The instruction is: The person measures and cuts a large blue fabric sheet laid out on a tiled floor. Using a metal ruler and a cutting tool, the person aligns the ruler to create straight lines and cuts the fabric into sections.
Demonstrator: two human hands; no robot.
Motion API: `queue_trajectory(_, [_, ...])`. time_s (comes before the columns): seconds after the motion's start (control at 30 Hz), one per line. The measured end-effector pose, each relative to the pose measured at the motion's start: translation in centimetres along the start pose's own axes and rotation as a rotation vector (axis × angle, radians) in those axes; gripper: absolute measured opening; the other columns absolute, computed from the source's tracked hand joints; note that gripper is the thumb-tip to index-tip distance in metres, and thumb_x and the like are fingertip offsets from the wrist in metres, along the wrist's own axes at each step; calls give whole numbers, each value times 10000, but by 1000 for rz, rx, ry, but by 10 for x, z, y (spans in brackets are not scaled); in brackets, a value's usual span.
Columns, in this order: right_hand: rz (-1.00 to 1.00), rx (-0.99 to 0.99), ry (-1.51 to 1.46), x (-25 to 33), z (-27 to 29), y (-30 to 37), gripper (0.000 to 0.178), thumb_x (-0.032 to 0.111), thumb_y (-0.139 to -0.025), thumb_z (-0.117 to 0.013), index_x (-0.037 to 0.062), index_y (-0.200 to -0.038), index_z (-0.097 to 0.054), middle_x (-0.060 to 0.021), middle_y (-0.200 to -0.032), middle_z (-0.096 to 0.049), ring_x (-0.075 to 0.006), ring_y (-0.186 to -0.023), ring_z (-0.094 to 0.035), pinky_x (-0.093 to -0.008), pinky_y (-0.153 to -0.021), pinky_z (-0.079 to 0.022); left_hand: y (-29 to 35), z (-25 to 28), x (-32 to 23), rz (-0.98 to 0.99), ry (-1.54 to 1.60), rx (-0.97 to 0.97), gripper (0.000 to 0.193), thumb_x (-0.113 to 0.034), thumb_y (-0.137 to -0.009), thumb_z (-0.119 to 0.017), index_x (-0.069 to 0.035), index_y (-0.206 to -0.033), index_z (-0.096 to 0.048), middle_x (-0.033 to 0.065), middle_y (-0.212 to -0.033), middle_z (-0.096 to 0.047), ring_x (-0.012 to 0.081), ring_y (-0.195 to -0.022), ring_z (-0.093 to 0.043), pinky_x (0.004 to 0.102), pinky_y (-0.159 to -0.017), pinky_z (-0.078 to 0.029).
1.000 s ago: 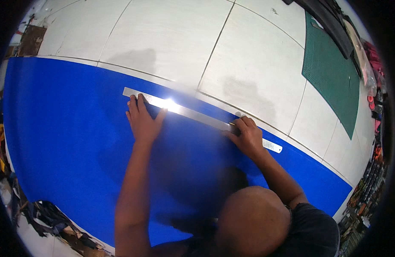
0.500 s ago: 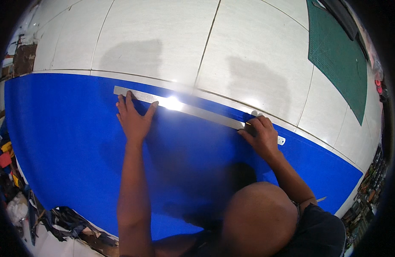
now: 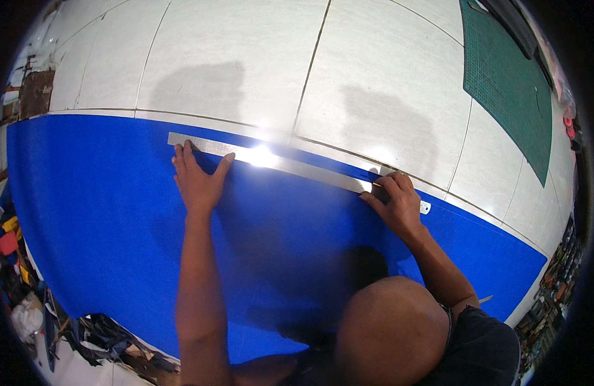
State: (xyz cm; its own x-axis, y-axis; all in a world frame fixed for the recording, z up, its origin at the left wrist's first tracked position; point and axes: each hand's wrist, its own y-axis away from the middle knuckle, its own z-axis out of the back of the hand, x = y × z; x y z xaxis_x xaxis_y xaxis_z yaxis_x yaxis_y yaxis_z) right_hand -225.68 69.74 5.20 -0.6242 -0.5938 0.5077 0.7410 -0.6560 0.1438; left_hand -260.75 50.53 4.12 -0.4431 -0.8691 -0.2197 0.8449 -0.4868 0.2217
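Note:
A long steel ruler (image 3: 297, 168) lies at a slant along the far edge of a large blue sheet (image 3: 117, 212). My left hand (image 3: 202, 183), fingers spread, rests its fingertips on the ruler close to its left end, with the thumb at the near edge. Toward the ruler's right end, my right hand (image 3: 397, 201) is closed across it, thumb on the near side and fingers on the far side. A thin yellowish tip (image 3: 377, 184) shows by the right fingers; I cannot make out what it belongs to. Glare whitens part of the ruler.
Pale floor tiles (image 3: 226, 45) extend beyond the sheet. A green cutting mat (image 3: 509, 96) lies at the far right. Dark scraps (image 3: 104, 338) and coloured odds and ends (image 3: 7, 241) are heaped at the lower left. Small dark items (image 3: 557, 283) crowd the right edge.
The whole view has shifted and tilted very slightly. Both hands keep nearly the same places on the ruler.

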Motion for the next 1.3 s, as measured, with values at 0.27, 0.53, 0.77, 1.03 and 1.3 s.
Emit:
queue_trajectory(0.27, [6,-39,40,0,0,-2,389,335,-753,-862,58,-946,-670,-115,-940,-632,-319,-915,-616,-432,-753,-527,-1,-1,2,22,12,17,1104,-632,-762,-778,-6,-1539,-307,283,-1612,-240,468,-1497,-213,556,-1212,-204])
queue_trajectory(0.53, [-1,-20,14,-1,2,-2,363,319,-750,-867,55,-900,-668,-118,-937,-645,-326,-900,-623,-436,-754,-529,1,-3,3,37,16,9,1116,-633,-750,-789,-10,-1541,-307,272,-1623,-223,463,-1503,-200,590,-1200,-196])
queue_trajectory(0.77, [9,-42,18,-2,1,-2,378,308,-722,-887,56,-908,-674,-115,-946,-646,-315,-907,-626,-428,-758,-537,-1,-2,1,34,30,14,1119,-633,-748,-791,-9,-1542,-308,273,-1621,-230,467,-1500,-211,590,-1198,-205])
queue_trajectory(1.03, [26,-40,90,-5,2,1,416,312,-706,-902,44,-934,-681,-96,-946,-646,-294,-912,-625,-405,-758,-546,-2,2,1,59,49,59,1164,-657,-733,-784,-31,-1564,-263,229,-1643,-196,432,-1524,-153,634,-1199,-158])
queue_trajectory(1.3, [-4,26,9,-11,3,2,393,339,-749,-869,71,-965,-679,-126,-990,-647,-326,-953,-623,-439,-782,-532,-3,0,2,61,47,52,1180,-660,-729,-786,-22,-1564,-252,228,-1644,-199,433,-1523,-155,625,-1201,-161])
